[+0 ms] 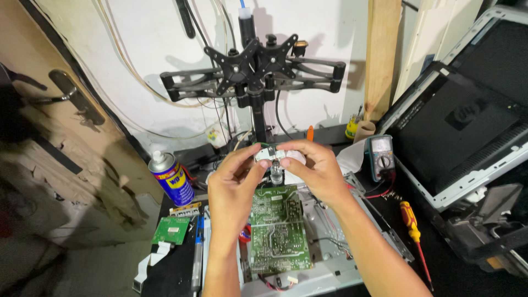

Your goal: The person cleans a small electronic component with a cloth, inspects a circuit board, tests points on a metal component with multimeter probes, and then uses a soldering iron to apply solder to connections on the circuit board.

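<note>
Both my hands are raised over a green circuit board (278, 228) that lies on a metal chassis (335, 247). My left hand (234, 184) and my right hand (313, 170) together pinch a small white and silver part (271, 155), fingers at either end of it. A small clear bottle or bulb (275, 175) shows just below the part, partly hidden by my fingers.
A blue and yellow spray can (173, 177) stands at the left. A small green board (171, 230) and a soldering iron (196, 258) lie beside it. A multimeter (380, 157), a red and yellow screwdriver (412, 225), a black monitor mount (254, 69) and an opened monitor back (467, 110) surround the bench.
</note>
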